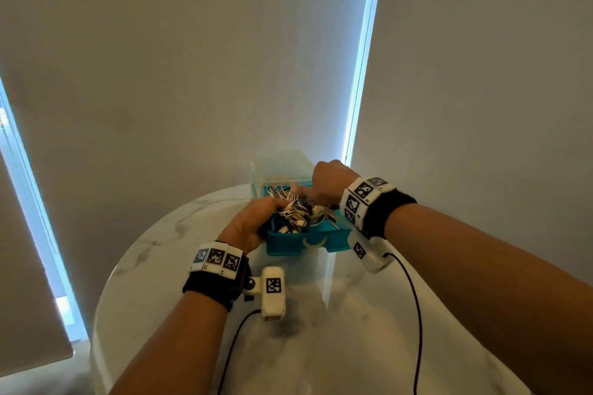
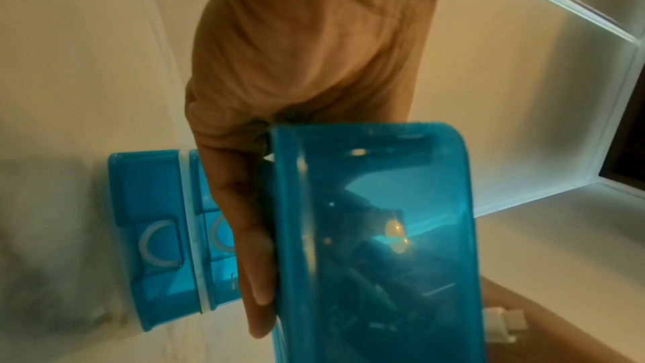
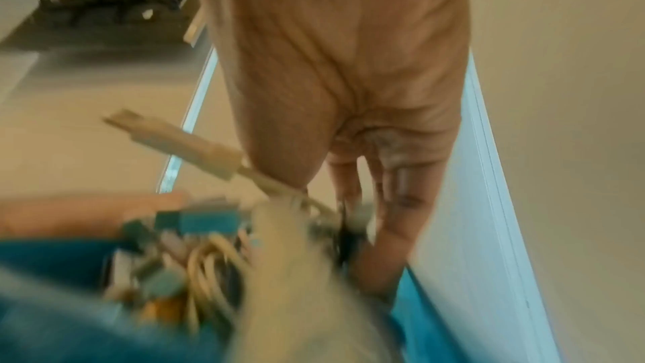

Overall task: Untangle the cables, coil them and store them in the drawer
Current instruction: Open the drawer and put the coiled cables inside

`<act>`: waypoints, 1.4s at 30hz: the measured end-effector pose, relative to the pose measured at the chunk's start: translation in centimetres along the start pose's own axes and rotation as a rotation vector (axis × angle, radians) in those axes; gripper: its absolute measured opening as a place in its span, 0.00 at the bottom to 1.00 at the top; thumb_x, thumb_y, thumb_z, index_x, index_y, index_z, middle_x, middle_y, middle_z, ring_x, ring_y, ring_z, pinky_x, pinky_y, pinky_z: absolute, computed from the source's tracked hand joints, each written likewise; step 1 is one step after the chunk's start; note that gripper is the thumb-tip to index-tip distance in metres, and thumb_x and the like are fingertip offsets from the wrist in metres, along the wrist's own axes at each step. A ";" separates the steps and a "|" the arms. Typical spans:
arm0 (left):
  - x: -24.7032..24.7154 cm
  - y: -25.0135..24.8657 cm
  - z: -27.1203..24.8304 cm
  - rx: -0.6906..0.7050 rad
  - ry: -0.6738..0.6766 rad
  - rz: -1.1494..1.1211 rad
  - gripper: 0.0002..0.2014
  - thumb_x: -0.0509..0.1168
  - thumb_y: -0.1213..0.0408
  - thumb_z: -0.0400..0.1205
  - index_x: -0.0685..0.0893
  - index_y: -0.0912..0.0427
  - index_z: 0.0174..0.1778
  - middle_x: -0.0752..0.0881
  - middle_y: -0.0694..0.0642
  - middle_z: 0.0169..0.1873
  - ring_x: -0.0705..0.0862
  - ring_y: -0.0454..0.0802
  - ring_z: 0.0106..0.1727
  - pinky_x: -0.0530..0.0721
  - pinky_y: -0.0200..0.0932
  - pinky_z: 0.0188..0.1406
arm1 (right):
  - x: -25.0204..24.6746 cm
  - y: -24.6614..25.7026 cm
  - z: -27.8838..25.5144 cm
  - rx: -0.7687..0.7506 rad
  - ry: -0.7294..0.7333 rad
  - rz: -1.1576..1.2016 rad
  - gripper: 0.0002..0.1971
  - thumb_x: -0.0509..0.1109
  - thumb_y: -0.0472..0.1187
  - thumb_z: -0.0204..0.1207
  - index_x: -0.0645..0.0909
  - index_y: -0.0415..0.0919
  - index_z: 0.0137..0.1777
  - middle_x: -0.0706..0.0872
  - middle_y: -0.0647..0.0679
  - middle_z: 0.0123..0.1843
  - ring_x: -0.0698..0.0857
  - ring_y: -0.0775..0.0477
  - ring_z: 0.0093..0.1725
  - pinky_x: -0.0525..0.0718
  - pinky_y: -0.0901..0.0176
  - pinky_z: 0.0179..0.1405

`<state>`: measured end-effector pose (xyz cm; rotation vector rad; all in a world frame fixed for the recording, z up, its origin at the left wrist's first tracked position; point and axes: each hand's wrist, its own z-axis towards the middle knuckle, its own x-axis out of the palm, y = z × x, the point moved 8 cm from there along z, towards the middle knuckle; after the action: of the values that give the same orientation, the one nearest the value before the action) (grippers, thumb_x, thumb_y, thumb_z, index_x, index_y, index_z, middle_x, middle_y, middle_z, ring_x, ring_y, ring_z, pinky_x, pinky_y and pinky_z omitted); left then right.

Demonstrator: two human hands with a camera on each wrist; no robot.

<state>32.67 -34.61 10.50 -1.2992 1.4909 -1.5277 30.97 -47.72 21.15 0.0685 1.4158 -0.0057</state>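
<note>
Left hand (image 1: 248, 224) grips the translucent blue plastic drawer (image 1: 308, 242); right hand (image 1: 330, 183) pinches the tangled thin multicoloured cables (image 1: 296, 212) heaped inside: light, limp, snag-prone, best taken near connectors

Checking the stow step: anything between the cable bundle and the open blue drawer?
Nothing visible. The blue drawer is pulled out with its top open, and the cable bundle already sits in and over it. The left hand is at its left wall, the right hand on the cables from above.
</note>
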 end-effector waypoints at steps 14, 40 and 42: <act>2.0 0.0 -0.8 -0.019 0.167 -0.084 0.23 0.74 0.57 0.86 0.84 0.60 0.77 0.93 0.67 0.64 0.94 0.64 0.61 0.95 0.56 0.57 | -0.1 -3.7 -0.3 -0.031 -0.053 0.381 0.10 0.90 0.45 0.71 0.94 0.42 0.45 0.95 0.47 0.45 0.94 0.48 0.46 0.96 0.47 0.55; -0.4 -0.3 0.6 -0.014 -0.064 0.077 0.23 0.76 0.70 0.80 0.85 0.65 0.73 0.95 0.68 0.57 0.95 0.66 0.57 0.94 0.57 0.53 | -0.9 -3.5 -3.6 -0.286 0.233 0.297 0.32 0.82 0.66 0.73 0.83 0.48 0.70 0.86 0.52 0.72 0.86 0.46 0.70 0.86 0.52 0.65; -0.3 -0.3 0.8 -0.031 -0.065 0.083 0.24 0.76 0.71 0.80 0.84 0.67 0.73 0.95 0.68 0.57 0.94 0.67 0.59 0.94 0.61 0.59 | -0.4 -3.7 -4.4 -0.295 0.332 0.293 0.46 0.86 0.69 0.66 0.73 0.53 0.81 0.74 0.54 0.81 0.80 0.46 0.77 0.83 0.45 0.76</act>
<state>33.54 -34.56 10.66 -1.2762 1.5144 -1.4017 26.41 -51.19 20.73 0.0331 1.7111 0.4746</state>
